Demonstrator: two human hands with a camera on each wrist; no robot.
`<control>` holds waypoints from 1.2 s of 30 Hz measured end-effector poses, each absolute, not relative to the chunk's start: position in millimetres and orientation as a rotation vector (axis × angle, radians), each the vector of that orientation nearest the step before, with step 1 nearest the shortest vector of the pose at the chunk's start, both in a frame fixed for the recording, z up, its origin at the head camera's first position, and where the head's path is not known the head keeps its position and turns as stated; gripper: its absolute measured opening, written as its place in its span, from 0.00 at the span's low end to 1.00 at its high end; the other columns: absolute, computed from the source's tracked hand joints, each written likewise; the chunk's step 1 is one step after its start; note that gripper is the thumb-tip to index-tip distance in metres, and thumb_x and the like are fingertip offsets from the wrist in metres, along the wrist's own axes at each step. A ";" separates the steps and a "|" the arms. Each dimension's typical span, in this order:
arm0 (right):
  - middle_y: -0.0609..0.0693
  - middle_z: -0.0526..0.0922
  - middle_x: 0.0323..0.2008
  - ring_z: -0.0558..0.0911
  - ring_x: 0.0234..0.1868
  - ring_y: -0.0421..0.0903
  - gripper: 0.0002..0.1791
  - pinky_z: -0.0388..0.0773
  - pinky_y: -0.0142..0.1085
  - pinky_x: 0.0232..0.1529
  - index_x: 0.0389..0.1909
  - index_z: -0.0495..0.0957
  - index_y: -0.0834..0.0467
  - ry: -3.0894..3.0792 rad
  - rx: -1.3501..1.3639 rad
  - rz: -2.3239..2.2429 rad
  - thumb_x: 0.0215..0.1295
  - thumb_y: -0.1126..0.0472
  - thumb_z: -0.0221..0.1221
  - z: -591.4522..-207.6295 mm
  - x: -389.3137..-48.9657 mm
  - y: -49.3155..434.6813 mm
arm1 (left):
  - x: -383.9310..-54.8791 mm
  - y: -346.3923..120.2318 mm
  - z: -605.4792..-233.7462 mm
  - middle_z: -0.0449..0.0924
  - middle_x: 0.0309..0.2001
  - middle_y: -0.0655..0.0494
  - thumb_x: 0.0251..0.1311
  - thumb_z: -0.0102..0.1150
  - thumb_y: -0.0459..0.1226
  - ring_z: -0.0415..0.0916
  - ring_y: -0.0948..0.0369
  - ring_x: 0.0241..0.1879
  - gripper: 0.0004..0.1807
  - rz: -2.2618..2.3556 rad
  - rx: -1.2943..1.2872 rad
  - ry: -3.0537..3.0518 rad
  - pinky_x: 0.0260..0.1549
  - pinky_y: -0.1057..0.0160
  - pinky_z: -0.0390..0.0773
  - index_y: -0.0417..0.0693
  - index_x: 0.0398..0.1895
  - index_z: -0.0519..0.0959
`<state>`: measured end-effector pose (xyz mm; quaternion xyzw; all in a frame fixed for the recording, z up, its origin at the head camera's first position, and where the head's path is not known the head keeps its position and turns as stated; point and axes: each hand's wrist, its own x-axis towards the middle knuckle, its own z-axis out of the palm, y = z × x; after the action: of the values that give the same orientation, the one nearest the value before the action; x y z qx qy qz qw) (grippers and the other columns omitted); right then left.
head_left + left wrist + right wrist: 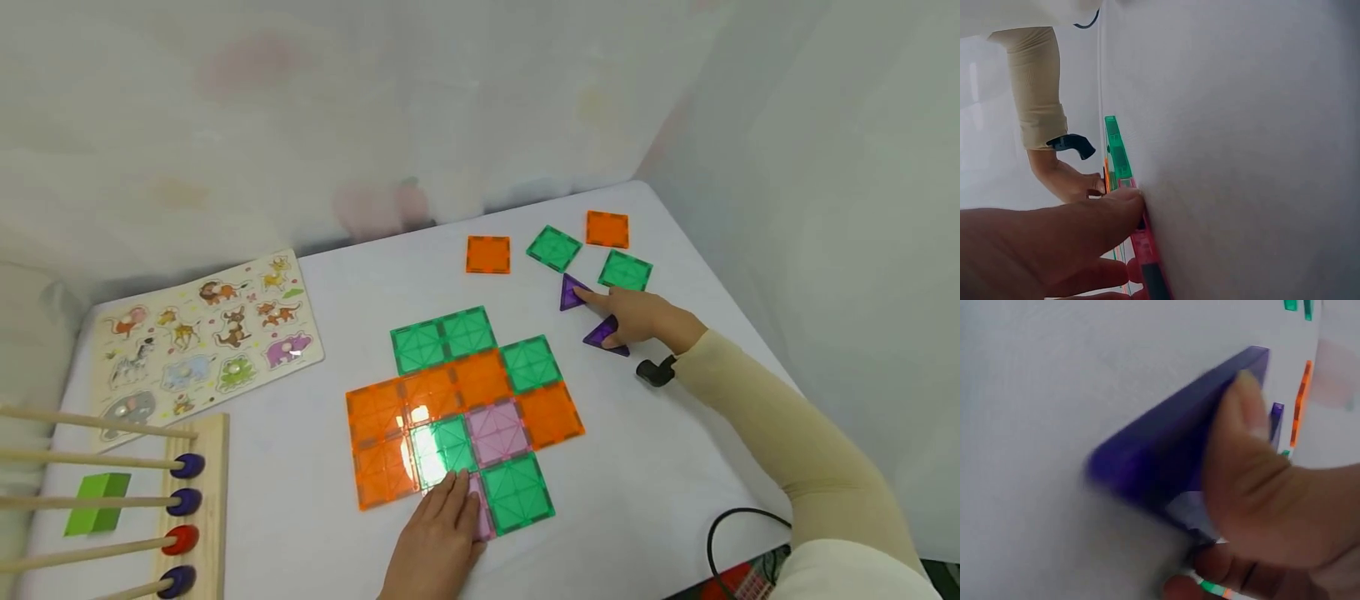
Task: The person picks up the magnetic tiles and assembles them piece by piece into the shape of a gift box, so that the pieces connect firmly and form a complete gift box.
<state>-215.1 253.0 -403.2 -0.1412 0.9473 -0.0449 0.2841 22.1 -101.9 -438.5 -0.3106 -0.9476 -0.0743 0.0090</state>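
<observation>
My left hand [438,533] lies on the near edge of a flat patchwork of translucent square magnetic tiles. Its fingers reach over a pink tile [482,508] that they partly cover, and its thumb touches that tile's edge [1144,244]. My right hand [641,321] is at the right of the table over two purple triangle tiles. The extended index finger touches the farther triangle [572,293], while the thumb presses on the nearer one [600,332]. In the right wrist view, the thumb lies across this nearer triangle [1147,437], which is partly blurred.
Beyond my right hand lie loose orange [488,255] and green [553,248] square tiles. An animal puzzle board [210,342] is at the left, behind a wooden bead frame [213,500] and a green block [97,504]. A black cable [712,533] curves at the near right.
</observation>
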 end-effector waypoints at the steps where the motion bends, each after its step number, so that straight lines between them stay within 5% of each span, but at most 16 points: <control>1: 0.75 0.59 0.67 0.72 0.59 0.67 0.52 0.71 0.60 0.57 0.76 0.43 0.46 2.531 -0.368 -0.121 0.58 0.53 0.67 -402.7 -213.4 255.0 | 22.0 -102.1 -438.9 0.76 0.60 0.43 0.47 0.71 0.52 0.73 0.50 0.59 0.32 -0.236 -0.975 -2.952 0.55 0.53 0.76 0.40 0.51 0.81; 7: 0.72 0.66 0.60 0.74 0.47 0.59 0.53 0.78 0.52 0.46 0.76 0.45 0.48 2.563 -0.307 -0.093 0.56 0.57 0.68 -394.4 -196.9 259.9 | 22.6 -102.7 -441.0 0.74 0.62 0.43 0.50 0.68 0.52 0.72 0.50 0.61 0.32 -0.248 -1.002 -2.974 0.56 0.52 0.75 0.40 0.53 0.80; 12: 0.68 0.74 0.52 0.74 0.49 0.62 0.40 0.77 0.53 0.46 0.72 0.58 0.58 2.842 -0.491 -0.183 0.62 0.54 0.64 -384.7 -164.5 234.5 | 16.6 -115.7 -436.7 0.71 0.64 0.46 0.51 0.68 0.50 0.71 0.51 0.61 0.31 -0.528 -0.914 -2.989 0.55 0.52 0.76 0.42 0.56 0.78; 18: 0.64 0.71 0.61 0.69 0.61 0.62 0.35 0.68 0.56 0.61 0.72 0.58 0.60 2.732 -0.689 -0.448 0.68 0.53 0.57 -397.0 -115.6 187.0 | -9.1 -164.0 -428.6 0.52 0.73 0.42 0.59 0.64 0.47 0.55 0.42 0.70 0.41 -1.212 -0.167 -2.981 0.60 0.39 0.66 0.41 0.72 0.59; 23: 0.69 0.60 0.68 0.62 0.67 0.67 0.38 0.61 0.63 0.63 0.73 0.56 0.57 2.700 -0.593 -0.477 0.67 0.49 0.57 -414.0 -89.3 168.8 | -27.9 -191.2 -424.5 0.35 0.77 0.46 0.69 0.49 0.50 0.39 0.45 0.76 0.45 -2.046 0.329 -2.874 0.68 0.44 0.52 0.44 0.76 0.35; 29: 0.69 0.61 0.67 0.61 0.66 0.67 0.38 0.60 0.63 0.63 0.73 0.57 0.56 2.707 -0.530 -0.625 0.65 0.48 0.58 -416.8 -87.7 163.3 | -32.0 -197.5 -414.4 0.36 0.78 0.56 0.74 0.41 0.42 0.36 0.60 0.76 0.39 -2.725 0.722 -2.135 0.74 0.55 0.41 0.47 0.77 0.31; 36: 0.69 0.69 0.61 0.69 0.60 0.64 0.40 0.70 0.56 0.59 0.74 0.53 0.57 2.655 -0.560 -0.592 0.66 0.46 0.57 -404.7 -100.8 163.5 | -25.0 -200.8 -403.7 0.40 0.78 0.57 0.73 0.42 0.35 0.40 0.62 0.76 0.37 -2.865 0.634 -1.878 0.73 0.61 0.43 0.46 0.77 0.35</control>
<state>-100.8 163.5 -404.7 -0.1983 0.9401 -0.2098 0.1813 -25.0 -200.8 -403.7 0.1793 -0.5312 -0.8103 -0.1706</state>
